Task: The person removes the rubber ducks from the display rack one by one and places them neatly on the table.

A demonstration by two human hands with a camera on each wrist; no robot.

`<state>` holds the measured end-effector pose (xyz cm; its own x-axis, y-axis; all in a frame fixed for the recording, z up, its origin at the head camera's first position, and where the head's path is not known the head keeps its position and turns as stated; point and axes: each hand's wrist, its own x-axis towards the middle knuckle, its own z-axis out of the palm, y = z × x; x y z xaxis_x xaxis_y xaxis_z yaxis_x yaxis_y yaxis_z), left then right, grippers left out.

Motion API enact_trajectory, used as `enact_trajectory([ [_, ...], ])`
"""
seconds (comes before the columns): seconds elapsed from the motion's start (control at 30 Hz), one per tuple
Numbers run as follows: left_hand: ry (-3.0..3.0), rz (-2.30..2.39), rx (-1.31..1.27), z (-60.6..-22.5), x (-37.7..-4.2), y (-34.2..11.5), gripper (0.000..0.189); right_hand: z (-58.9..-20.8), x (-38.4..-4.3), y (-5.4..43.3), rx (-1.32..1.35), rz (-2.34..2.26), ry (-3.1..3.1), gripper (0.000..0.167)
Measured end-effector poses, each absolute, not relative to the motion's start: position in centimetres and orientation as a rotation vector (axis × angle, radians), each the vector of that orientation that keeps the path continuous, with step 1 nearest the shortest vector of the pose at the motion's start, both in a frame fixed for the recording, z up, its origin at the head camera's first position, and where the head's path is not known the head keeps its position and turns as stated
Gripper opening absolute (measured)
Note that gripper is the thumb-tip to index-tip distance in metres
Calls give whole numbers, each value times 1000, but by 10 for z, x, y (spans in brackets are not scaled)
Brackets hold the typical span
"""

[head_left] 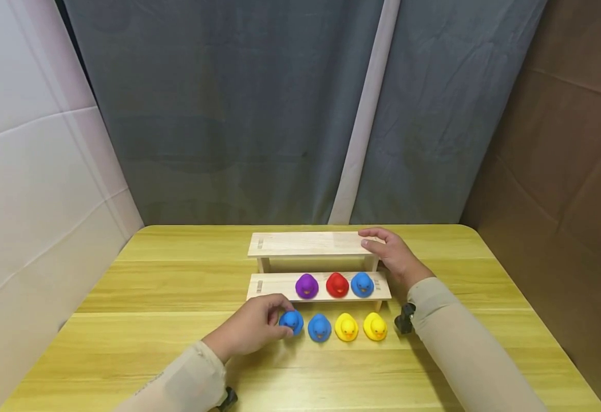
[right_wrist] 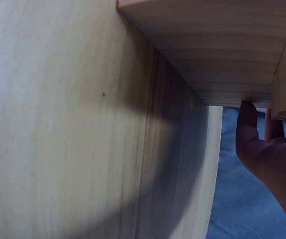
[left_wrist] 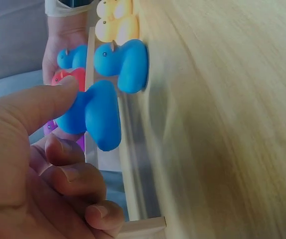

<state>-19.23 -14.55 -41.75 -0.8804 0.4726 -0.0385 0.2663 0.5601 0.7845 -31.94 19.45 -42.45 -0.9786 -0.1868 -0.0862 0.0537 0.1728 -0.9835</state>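
My left hand (head_left: pixel 251 325) pinches a blue rubber duck (head_left: pixel 291 322) between thumb and fingers, at the left end of the front row. In the left wrist view this blue duck (left_wrist: pixel 100 117) is tilted beside another blue duck (left_wrist: pixel 133 67). That second blue duck (head_left: pixel 319 328) and two yellow ducks (head_left: pixel 346 327) (head_left: pixel 375 326) sit on the table. My right hand (head_left: pixel 394 254) rests at the right end of the upper wooden shelf (head_left: pixel 305 244). In the right wrist view its fingers (right_wrist: pixel 247 127) extend by the shelf's end panel (right_wrist: pixel 222 55); their contact is partly hidden.
On the lower wooden shelf (head_left: pixel 275 286) stand a purple duck (head_left: pixel 307 286), a red duck (head_left: pixel 337 285) and a blue duck (head_left: pixel 362 284). Grey curtains (head_left: pixel 218 114) hang behind the table (head_left: pixel 166 269). A white cloth (head_left: pixel 38 143) and a brown cloth (head_left: pixel 563 143) flank it.
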Motion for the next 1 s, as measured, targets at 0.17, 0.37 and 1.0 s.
enact_trajectory([
  [0.17, 2570, 1184, 621, -421, -195, -143, 25, -423, -320, 194, -107, -1903, 2241, 42],
  [0.37, 2573, 1146, 583, -426, -195, -140, 27, -422, -320, 194, -94, -1906, 2230, 40],
  [1.0, 2605, 1048, 646, -432, -193, -137, 26, -425, -319, 193, -123, -1931, 2226, 43],
])
